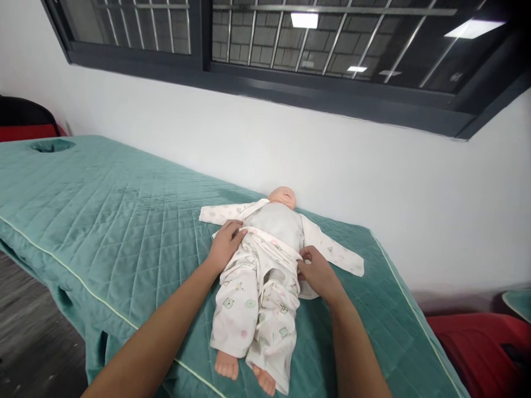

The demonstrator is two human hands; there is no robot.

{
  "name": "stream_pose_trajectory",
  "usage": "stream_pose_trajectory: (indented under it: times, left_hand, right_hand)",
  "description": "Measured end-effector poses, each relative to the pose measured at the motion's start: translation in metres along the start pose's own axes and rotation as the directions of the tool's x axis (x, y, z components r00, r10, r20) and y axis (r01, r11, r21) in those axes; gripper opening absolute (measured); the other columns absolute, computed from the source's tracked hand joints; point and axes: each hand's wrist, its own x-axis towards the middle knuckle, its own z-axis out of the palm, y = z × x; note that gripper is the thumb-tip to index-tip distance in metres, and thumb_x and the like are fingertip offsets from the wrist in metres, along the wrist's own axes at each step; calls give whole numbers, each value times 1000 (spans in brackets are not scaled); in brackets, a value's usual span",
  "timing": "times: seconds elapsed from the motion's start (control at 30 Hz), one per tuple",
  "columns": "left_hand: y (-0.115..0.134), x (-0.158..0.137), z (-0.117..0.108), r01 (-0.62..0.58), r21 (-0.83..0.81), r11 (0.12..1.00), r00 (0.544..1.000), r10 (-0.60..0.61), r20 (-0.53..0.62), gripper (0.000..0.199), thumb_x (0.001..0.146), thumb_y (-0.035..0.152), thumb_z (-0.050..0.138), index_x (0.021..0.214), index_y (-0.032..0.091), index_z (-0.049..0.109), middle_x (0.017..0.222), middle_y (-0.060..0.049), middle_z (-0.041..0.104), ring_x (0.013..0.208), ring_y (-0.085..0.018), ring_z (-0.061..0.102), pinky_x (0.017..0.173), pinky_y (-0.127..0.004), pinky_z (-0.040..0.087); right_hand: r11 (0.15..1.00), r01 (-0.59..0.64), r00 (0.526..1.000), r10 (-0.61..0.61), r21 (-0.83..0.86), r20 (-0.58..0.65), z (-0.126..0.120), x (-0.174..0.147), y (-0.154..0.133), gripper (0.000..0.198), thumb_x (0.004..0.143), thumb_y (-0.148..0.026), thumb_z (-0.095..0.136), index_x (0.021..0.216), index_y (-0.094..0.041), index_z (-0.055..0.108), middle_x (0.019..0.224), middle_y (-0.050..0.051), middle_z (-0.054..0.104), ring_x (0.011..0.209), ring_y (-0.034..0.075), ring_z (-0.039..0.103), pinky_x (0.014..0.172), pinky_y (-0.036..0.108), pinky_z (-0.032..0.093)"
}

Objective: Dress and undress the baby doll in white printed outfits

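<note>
A grey-bodied baby doll (276, 221) lay on green quilted fabric (120, 232), head toward twelve o'clock. The left hand (226, 243), at nine, touched its white printed cloth trousers (240, 304), grip unclear; at three, the right hand (318, 273) pinched their waistband (271, 239), probably steadying it.

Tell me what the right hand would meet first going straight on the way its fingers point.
The right hand would first meet the waistband of the white printed cloth trousers, which it seems to touch; beyond lies the grey cloth torso of the baby doll. Depth is hard to judge.
</note>
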Motion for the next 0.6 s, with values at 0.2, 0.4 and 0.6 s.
stream_pose_trajectory:
  times: [0.2, 0.4, 0.6]
  left_hand:
    - [10, -2, -6, 127, -84, 988, 992, -126, 15, 22, 90, 37, 52, 84, 19, 64, 86, -2, 64, 83, -18, 59, 79, -31, 43]
    - [10, 0, -6, 46, -226, 973, 998, -36, 47, 18, 88, 32, 55, 93, 20, 66, 98, -3, 64, 96, -18, 58, 87, -30, 43]
    - [7, 1, -7, -10, -290, 957, 997, 31, 68, 15, 83, 31, 62, 92, 21, 68, 100, -3, 60, 93, -17, 58, 83, -28, 45]
  right_hand:
    - [994, 28, 980, -49, -110, -195, 6, 0, -6, 13, 70, -25, 51, 82, -25, 53, 81, 0, 63, 82, 22, 59, 77, 34, 41]
    - [991, 33, 996, -22, 128, -87, 6, 1, -5, 19, 63, -26, 58, 81, -25, 50, 68, -3, 60, 67, 19, 55, 62, 29, 40]
    - [948, -39, 999, 31, 317, 30, 4, -1, -5, 28, 60, -24, 63, 83, -24, 47, 64, -6, 57, 58, 14, 50, 55, 25, 37]
